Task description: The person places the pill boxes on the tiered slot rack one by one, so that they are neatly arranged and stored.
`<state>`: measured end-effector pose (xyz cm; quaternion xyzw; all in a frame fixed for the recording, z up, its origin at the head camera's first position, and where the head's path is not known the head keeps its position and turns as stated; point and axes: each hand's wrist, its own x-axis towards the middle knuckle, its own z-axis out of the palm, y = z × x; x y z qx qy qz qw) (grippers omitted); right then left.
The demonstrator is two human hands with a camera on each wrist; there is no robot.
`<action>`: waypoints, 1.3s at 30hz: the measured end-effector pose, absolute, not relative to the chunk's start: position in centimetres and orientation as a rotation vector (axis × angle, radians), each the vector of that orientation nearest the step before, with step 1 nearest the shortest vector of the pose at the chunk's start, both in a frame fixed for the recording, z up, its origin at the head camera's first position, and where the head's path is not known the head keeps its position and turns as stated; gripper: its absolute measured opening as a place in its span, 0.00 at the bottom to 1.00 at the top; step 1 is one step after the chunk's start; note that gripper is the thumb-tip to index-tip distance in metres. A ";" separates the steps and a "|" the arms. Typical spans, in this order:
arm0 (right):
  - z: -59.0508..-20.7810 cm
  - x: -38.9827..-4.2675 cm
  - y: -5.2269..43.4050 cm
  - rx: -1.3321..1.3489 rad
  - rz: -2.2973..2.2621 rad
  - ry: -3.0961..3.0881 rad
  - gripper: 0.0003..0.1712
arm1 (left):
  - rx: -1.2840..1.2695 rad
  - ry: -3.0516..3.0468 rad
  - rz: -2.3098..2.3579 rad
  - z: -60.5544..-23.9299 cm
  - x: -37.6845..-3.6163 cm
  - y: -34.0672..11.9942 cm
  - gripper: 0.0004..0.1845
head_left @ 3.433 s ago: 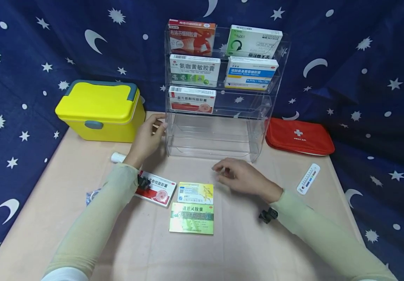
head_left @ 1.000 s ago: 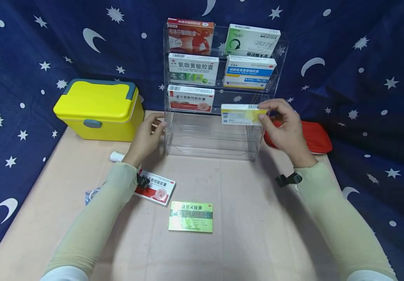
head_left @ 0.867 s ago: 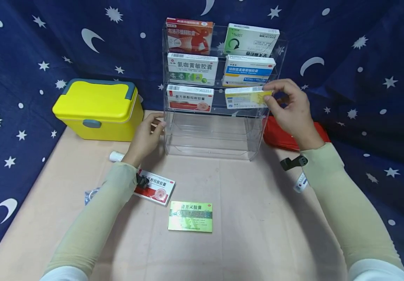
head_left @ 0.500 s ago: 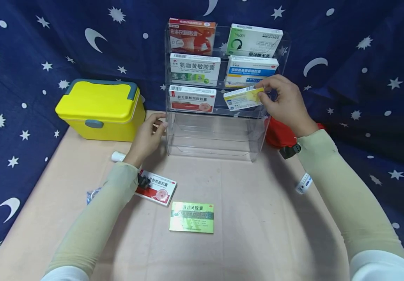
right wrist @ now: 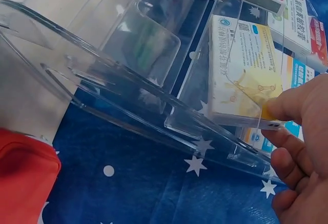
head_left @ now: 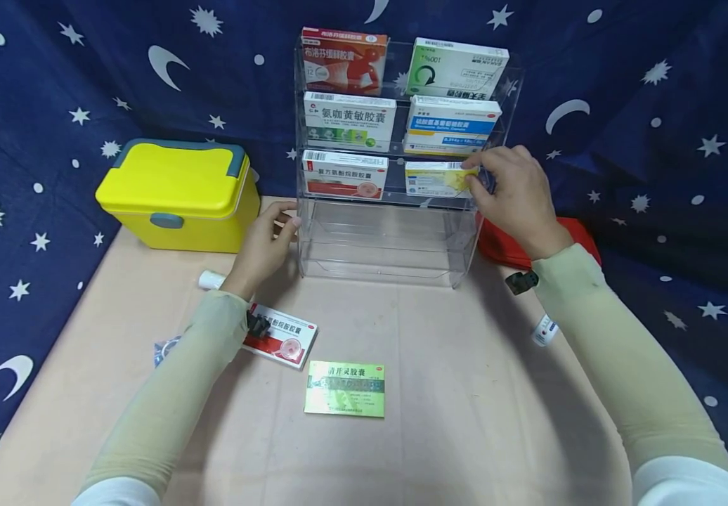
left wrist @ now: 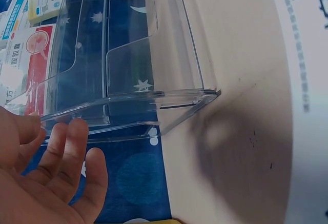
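Observation:
In the head view my right hand [head_left: 516, 197] pinches the right end of a yellow-and-white medicine box [head_left: 436, 179]. That box sits upright in the right side of the third tier of a clear acrylic display rack [head_left: 377, 267]. The right wrist view shows thumb and fingers on the corner of the same medicine box [right wrist: 243, 70]. My left hand [head_left: 265, 242] touches the rack's left side edge with loosely bent fingers. In the left wrist view, the left hand's fingers [left wrist: 72, 147] lie along the outside of the clear side panel.
Several medicine boxes, including a red one [head_left: 345, 63], fill the upper tiers. On the table lie a green box [head_left: 345, 388], a red-and-white box [head_left: 284, 337], a white cylinder [head_left: 211, 280] and a thermometer card [head_left: 544, 330]. A yellow case [head_left: 177, 197] and red first-aid pouch [head_left: 503, 242] flank the rack.
My right hand has picked the yellow-and-white medicine box off the table and brought it up to the rack's third tier, where its tilt has levelled. My left hand has stayed at the rack.

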<state>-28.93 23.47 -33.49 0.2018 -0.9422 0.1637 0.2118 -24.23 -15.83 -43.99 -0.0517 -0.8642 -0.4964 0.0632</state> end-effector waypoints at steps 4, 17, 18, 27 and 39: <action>-33.7 -28.6 23.4 0.566 0.474 -2.599 0.14 | -0.152 -2.614 -1.493 -43.9 -24.2 -15.9 0.20; -40.6 -21.5 20.4 0.927 0.850 -2.598 0.10 | -0.126 -2.636 -1.501 -44.0 -24.3 -15.8 0.21; -41.6 -20.7 20.1 0.941 0.856 -2.647 0.11 | -0.130 -2.636 -1.504 -44.0 -24.4 -15.8 0.21; -48.2 -12.8 17.4 1.004 0.908 -3.019 0.21 | -0.160 -2.618 -1.505 -44.0 -24.4 -15.8 0.20; -49.9 -9.3 15.8 1.067 0.889 -3.025 0.29 | -0.155 -2.627 -1.494 -43.9 -24.2 -15.9 0.21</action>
